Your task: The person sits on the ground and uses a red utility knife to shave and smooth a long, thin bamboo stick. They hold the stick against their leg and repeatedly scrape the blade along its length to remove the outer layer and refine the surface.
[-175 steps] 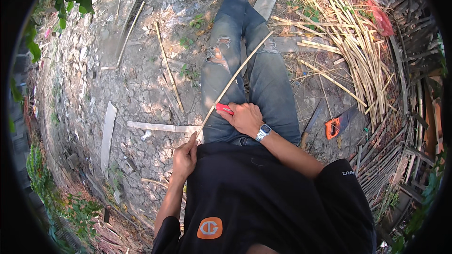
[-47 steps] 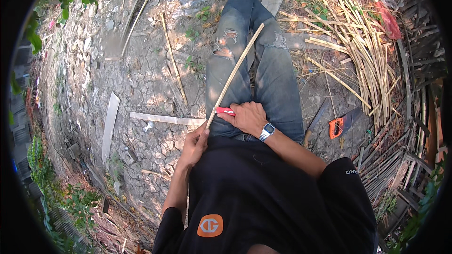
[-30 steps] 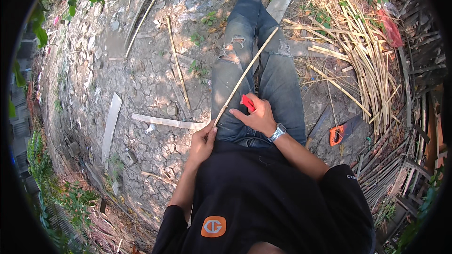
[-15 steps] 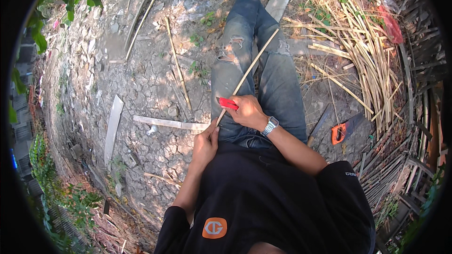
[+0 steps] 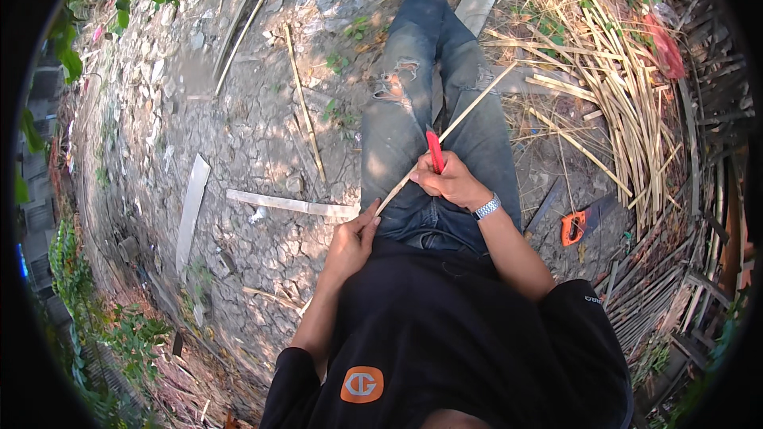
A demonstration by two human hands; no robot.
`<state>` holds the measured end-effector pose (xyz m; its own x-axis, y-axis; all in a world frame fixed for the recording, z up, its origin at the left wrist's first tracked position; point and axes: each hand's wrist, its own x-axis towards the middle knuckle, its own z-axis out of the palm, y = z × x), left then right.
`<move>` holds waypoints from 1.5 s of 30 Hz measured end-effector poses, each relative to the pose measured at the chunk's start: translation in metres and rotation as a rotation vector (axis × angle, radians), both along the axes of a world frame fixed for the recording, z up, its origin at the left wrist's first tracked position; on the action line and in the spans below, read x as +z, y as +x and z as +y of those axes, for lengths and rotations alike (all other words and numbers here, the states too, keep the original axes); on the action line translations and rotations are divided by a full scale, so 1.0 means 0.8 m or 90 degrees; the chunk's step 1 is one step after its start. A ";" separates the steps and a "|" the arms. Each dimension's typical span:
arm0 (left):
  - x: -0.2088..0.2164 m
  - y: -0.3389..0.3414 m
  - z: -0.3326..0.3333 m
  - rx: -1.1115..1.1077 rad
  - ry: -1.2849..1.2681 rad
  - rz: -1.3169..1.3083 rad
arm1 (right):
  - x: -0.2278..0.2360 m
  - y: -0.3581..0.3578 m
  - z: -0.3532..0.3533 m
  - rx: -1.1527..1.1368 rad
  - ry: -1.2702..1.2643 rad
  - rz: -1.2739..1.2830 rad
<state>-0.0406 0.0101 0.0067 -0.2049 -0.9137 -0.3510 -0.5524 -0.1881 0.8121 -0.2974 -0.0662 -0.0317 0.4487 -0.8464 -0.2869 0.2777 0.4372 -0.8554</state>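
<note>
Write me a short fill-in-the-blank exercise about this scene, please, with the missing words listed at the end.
1. The knife in the right hand is coloured ____.
2. A long, thin stick passes over the jeans, its near end held in the ____ hand.
3. The handle of the saw on the ground is ____.
4. The big pile of sticks lies to the ____ of the jeans.

Missing words: red; left; orange; right.

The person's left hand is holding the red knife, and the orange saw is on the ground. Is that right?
Not quite: the head view shows the right hand holding the red knife. The orange saw is on the ground, as you said.
</note>
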 end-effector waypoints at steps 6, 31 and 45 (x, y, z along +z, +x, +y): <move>-0.018 0.021 0.012 0.022 -0.011 -0.003 | 0.017 -0.075 0.008 -0.264 0.109 -0.408; -0.009 -0.013 -0.042 0.063 -0.065 -0.080 | 0.035 0.044 0.024 0.002 -0.321 0.732; 0.008 0.005 -0.016 0.056 -0.057 -0.065 | 0.018 0.058 0.030 -0.009 -0.366 0.772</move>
<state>-0.0367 -0.0025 0.0130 -0.0902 -0.9549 -0.2829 -0.6173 -0.1693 0.7683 -0.2508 -0.0421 -0.0170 0.1571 -0.9826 -0.0992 -0.7795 -0.0616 -0.6234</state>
